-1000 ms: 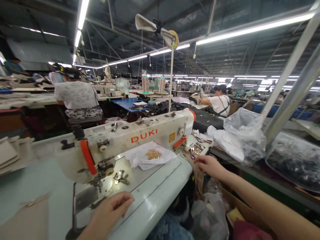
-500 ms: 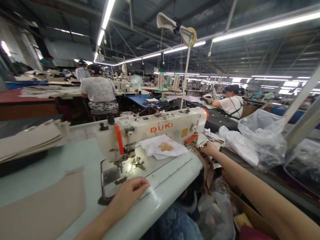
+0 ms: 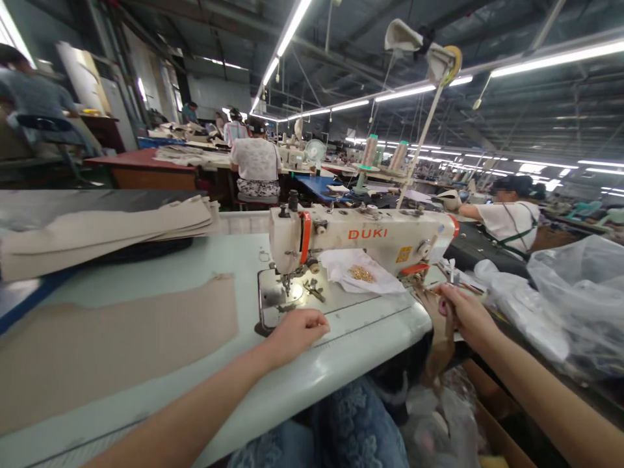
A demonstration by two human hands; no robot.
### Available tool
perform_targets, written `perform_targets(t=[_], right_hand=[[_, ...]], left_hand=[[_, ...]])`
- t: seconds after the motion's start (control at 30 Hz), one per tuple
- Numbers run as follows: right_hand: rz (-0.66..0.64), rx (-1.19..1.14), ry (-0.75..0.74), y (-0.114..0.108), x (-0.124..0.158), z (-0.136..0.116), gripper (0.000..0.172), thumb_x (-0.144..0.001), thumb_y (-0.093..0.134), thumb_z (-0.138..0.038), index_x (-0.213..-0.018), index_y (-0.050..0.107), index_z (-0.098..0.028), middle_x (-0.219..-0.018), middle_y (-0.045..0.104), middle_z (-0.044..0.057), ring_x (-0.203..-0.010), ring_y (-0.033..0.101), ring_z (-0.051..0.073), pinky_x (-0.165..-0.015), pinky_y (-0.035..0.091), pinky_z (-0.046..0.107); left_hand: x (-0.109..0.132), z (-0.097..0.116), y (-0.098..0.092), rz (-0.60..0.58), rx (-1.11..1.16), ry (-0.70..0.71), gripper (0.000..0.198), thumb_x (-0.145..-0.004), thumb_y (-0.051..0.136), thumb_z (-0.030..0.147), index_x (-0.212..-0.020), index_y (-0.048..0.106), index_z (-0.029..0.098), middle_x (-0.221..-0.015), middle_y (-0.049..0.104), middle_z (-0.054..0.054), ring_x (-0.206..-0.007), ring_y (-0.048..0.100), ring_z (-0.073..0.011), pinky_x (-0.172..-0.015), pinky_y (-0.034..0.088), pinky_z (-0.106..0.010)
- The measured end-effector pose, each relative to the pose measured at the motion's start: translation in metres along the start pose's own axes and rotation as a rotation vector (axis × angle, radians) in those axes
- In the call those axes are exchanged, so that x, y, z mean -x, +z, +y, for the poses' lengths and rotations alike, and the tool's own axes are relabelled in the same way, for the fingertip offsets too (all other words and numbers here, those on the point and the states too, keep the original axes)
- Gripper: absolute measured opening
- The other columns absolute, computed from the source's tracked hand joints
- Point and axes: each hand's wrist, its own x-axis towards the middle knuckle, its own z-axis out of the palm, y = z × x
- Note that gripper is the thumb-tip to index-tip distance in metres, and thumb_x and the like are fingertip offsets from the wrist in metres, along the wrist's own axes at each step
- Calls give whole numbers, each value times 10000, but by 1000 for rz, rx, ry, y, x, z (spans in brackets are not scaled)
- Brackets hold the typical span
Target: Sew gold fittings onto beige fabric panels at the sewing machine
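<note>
On the pale green table, my left hand [image 3: 299, 335] rests in front of the sewing machine [image 3: 375, 237], its fingers curled together and nothing showing in them. My right hand [image 3: 468, 312] is closed at the table's right end, beside the machine's handwheel end. Its fingers grip a small tool with a pink ring-like part [image 3: 443, 305]; its exact kind is unclear. Brown fabric strips [image 3: 441, 344] hang over the table edge just below that hand. Small gold-coloured pieces [image 3: 361, 273] lie on a white cloth [image 3: 336, 265] under the machine arm.
A flat beige fabric panel [image 3: 146, 338] covers the table's left part. Behind it lies a stack of beige pieces [image 3: 112, 227]. Clear plastic bags [image 3: 580, 279] crowd the right side. Co-workers sit at other tables, one in a white top [image 3: 256, 162] ahead.
The view has swung left, so the machine sits farther right. My right hand has turned upward, and the pink-ringed tool now shows in it. My left hand stays curled on the table.
</note>
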Motion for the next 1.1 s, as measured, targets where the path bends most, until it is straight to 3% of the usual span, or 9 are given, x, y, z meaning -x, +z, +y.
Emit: perform_targets(t=[0.17, 0.2, 0.3, 0.4, 0.5, 0.67, 1.1], right_hand=[[-394, -162, 128, 48, 84, -15, 377, -682, 672, -509, -639, 533, -161, -749, 641, 19, -485, 481, 59, -527, 433, 214], [-510, -220, 185, 57, 96, -17, 389, -698, 660, -522, -648, 518, -164, -704, 630, 8, -492, 503, 67, -516, 426, 209], [-740, -330, 382, 81, 118, -16, 372, -753, 607, -538, -762, 542, -172, -432, 438, -90, -314, 324, 38, -345, 215, 165], [-847, -488, 649, 92, 123, -4, 472, -854, 401, -603, -778, 563, -166, -388, 293, -113, -289, 185, 35, -331, 108, 171], [-877, -580, 885, 95, 124, 10, 626, -933, 129, -552, -698, 551, -154, -394, 277, -89, -298, 176, 45, -340, 97, 175], [-863, -547, 1085, 101, 129, 21, 587, -940, 149, -539, -664, 509, -165, -409, 293, -81, -301, 227, 49, -348, 102, 162], [-714, -502, 1056, 121, 129, 17, 512, -943, 246, -522, -606, 408, -172, -408, 282, -93, -294, 222, 33, -337, 97, 143]], left_hand=[[0, -3, 1, -5, 28, -19, 281, -710, 533, 411, -695, 617, 144, -512, 446, 48, -502, 386, -109, -497, 280, -224], [0, -4, 1, -9, 38, -17, 285, -711, 534, 417, -697, 615, 144, -510, 443, 49, -500, 383, -108, -493, 276, -223], [-2, -6, 1, -17, 59, -9, 298, -714, 533, 435, -698, 607, 148, -498, 427, 53, -488, 369, -105, -474, 254, -218], [-3, -8, 2, -11, 50, 2, 295, -719, 532, 437, -688, 605, 153, -484, 416, 58, -480, 357, -101, -467, 248, -212], [-4, -10, 3, -11, 36, 22, 281, -727, 533, 425, -683, 607, 157, -483, 423, 59, -482, 364, -99, -470, 257, -208], [-2, -5, 2, 1, 15, 30, 263, -735, 525, 404, -677, 606, 160, -489, 417, 60, -483, 364, -97, -474, 266, -206], [0, -1, 0, 2, 10, 38, 296, -712, 537, 431, -673, 622, 150, -534, 483, 42, -528, 396, -112, -508, 297, -214]])
